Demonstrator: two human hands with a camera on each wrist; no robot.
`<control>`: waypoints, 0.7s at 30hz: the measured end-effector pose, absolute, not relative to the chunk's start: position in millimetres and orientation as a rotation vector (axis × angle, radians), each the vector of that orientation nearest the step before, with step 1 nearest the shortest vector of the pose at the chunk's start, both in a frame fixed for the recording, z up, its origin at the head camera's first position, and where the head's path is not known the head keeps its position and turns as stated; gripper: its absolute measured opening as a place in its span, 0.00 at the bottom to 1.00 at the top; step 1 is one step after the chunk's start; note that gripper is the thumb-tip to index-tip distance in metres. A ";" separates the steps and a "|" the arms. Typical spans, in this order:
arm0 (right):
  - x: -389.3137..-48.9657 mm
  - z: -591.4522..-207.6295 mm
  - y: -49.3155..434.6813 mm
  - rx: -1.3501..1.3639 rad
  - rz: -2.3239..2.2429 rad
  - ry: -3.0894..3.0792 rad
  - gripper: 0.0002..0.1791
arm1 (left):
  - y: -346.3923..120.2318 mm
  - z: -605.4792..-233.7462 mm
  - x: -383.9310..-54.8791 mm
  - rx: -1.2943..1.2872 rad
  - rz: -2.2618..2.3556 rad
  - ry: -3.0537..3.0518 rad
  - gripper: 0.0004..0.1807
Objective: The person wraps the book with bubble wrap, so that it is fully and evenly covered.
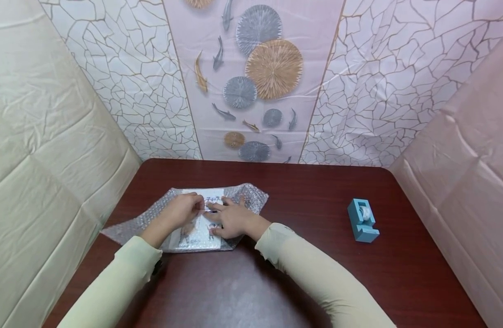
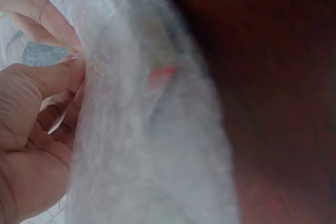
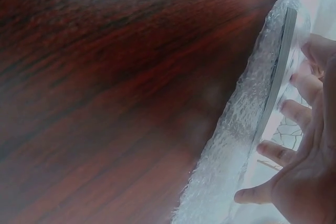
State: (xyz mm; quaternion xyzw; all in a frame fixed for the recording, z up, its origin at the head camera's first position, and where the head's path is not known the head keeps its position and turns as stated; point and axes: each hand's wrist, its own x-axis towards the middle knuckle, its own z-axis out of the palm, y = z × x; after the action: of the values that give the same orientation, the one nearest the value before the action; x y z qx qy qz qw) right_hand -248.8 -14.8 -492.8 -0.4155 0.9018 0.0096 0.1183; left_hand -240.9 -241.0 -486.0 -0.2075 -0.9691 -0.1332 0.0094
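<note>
Here's the left hand (image 1: pixel 187 208), fingers and thumb pinching the bubble wrap (image 1: pixel 253 198) over the book (image 3: pixel 282 66), which lies beneath and between both hands. The right hand (image 1: pixel 233 219) has its fingers spread out, resting on the wrapped book just beside the left, while well off to its right a blue tape dispenser (image 1: pixel 359 228) stands on the table (image 1: pixel 235 291).

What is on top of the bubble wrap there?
A white-covered book lies on the bubble wrap, with part of the wrap seemingly over its left side. The left grip and right grip hide parts of the cover; its underside can't be seen.
</note>
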 end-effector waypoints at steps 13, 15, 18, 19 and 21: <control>-247.0 -491.1 -15.6 -1.209 0.056 2.635 0.37 | -264.5 -485.2 -232.8 -0.581 -0.412 -2.981 0.07; -247.5 -491.4 -15.1 -1.206 0.044 2.632 0.37 | -273.5 -482.6 -229.5 -0.521 -0.358 -2.999 0.07; -247.8 -490.9 -14.9 -1.203 0.029 2.624 0.37 | -288.5 -479.7 -225.1 -0.434 -0.285 -3.032 0.06; -247.8 -490.5 -14.8 -1.203 0.027 2.620 0.37 | -293.3 -479.5 -224.0 -0.405 -0.270 -3.049 0.06; -248.0 -490.2 -14.6 -1.204 0.025 2.617 0.37 | -302.5 -479.4 -222.0 -0.346 -0.255 -3.085 0.06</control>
State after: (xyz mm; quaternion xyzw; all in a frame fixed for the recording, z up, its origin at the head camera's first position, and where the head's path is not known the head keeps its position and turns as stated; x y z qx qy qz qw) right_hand -248.0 -14.6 -490.2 -0.4144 0.9007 0.0085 0.1301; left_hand -222.0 -302.5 -479.4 -0.1111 -0.9903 -0.0819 0.0136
